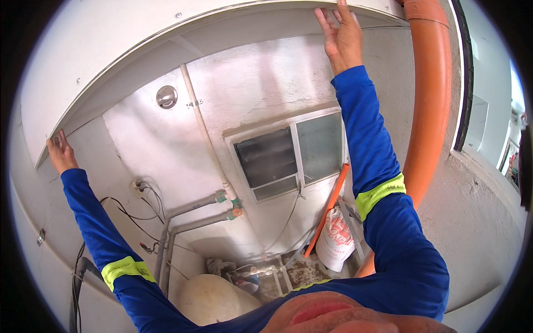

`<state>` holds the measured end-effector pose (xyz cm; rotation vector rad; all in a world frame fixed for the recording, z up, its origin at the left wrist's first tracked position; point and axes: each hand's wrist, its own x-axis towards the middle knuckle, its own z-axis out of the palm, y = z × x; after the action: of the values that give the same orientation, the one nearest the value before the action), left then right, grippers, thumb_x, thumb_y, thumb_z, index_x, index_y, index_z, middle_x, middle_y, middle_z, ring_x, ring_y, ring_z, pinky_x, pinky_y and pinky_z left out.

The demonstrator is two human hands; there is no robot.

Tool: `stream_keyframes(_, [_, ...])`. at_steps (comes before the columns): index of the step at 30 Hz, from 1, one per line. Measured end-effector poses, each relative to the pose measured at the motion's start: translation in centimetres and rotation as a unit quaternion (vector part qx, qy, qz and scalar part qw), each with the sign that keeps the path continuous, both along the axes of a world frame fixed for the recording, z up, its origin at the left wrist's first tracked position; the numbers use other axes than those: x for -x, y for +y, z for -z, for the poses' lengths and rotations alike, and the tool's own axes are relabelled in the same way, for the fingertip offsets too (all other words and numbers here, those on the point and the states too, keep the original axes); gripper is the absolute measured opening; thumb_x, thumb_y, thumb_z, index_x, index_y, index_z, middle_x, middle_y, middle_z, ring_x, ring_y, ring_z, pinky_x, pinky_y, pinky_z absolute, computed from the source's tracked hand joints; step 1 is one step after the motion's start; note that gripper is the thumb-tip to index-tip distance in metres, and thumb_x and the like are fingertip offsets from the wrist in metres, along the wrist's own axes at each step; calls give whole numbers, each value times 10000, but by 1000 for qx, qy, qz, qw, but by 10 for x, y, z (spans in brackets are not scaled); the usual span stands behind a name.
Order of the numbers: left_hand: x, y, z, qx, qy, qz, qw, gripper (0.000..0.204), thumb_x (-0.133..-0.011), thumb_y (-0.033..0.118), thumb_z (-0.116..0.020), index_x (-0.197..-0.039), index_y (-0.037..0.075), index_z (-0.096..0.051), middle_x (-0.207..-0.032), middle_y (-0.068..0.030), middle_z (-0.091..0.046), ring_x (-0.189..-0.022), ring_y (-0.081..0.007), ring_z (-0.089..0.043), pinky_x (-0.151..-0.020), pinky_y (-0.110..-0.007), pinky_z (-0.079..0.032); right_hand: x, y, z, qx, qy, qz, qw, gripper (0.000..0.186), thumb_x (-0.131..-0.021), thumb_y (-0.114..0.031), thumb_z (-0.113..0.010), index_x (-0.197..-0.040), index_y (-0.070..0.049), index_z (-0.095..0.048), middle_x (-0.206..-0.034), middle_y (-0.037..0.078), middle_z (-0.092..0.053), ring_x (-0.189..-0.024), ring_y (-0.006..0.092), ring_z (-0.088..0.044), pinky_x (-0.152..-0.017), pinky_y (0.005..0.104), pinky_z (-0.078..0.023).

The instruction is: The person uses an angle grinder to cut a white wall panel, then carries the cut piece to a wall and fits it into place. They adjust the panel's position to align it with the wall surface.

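Observation:
Both my arms, in blue sleeves with yellow bands, reach up to a large white panel (127,39) overhead, dotted with screw heads along its face. At its lower left corner, my left hand (61,153) has its fingers stretched out and apart against the edge. My right hand (341,41) is raised to the panel's edge at the upper right, palm showing and fingers spread, some fingertips overlapping the edge. Whether either hand bears the panel's weight I cannot tell. A thick orange pipe (430,83) runs down just right of my right hand.
A sliding window (266,158) sits in the white wall. Beside a thin vertical pipe (201,122) is a round metal fitting (166,97). Below stand a cream tank (211,299), a white sack (335,241) and a slim orange tube (327,211). Cables (133,213) hang at left.

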<state>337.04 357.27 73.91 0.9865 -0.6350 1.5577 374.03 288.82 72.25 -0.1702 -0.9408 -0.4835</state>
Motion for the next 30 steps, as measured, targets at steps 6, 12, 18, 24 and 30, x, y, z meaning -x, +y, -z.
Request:
stream_keyframes(6, [-82, -177, 8, 17, 14, 3, 1000, 1035, -957, 211, -633, -1503, 219, 246, -1584, -260, -11, -1385, -512, -287, -996, -681, -464, 8, 3, -2, -5, 14, 0, 1000, 916, -906, -157, -719, -1522, 37, -69, -1196, 124, -508, -1077, 241, -544, -986, 431, -520])
stream_keyframes(12, [-111, -271, 11, 14, 29, 88, 996, 1191, -892, 118, -704, -1464, 245, 332, -1564, -289, -20, -1294, -522, -411, -963, -653, -510, 8, 1, -2, 8, 26, -13, 1000, 957, -903, -151, -719, -1526, 36, -16, -1197, 132, -511, -1033, 245, -550, -979, 430, -522])
stream_keyframes(18, [-109, -258, 2, 26, 21, 56, 998, 1157, -891, 56, -681, -1478, 199, 306, -1547, -301, -60, -1261, -512, -447, -961, -626, -528, 7, -1, 1, 15, 6, -40, 999, 977, -901, -128, -714, -1525, 35, 20, -1207, 143, -515, -1032, 262, -541, -985, 436, -515])
stream_keyframes(24, [-110, -257, 4, 29, 15, 27, 999, 1133, -897, 58, -682, -1480, 113, 288, -1538, -299, -94, -1376, -446, -324, -981, -610, -523, 4, -2, 0, 22, 5, -41, 999, 970, -899, -134, -718, -1521, 39, 6, -1276, 169, -478, -1123, 304, -513, -1005, 450, -505])
stream_keyframes(30, [-111, -248, 3, 28, 4, 10, 1000, 1129, -891, 66, -698, -1483, 68, 263, -1537, -269, -128, -1438, -403, -221, -1014, -608, -501, -1, 2, -2, 15, 19, -27, 999, 986, -883, -146, -746, -1517, 46, -15, -1240, 179, -490, -1121, 300, -519, -999, 451, -509])
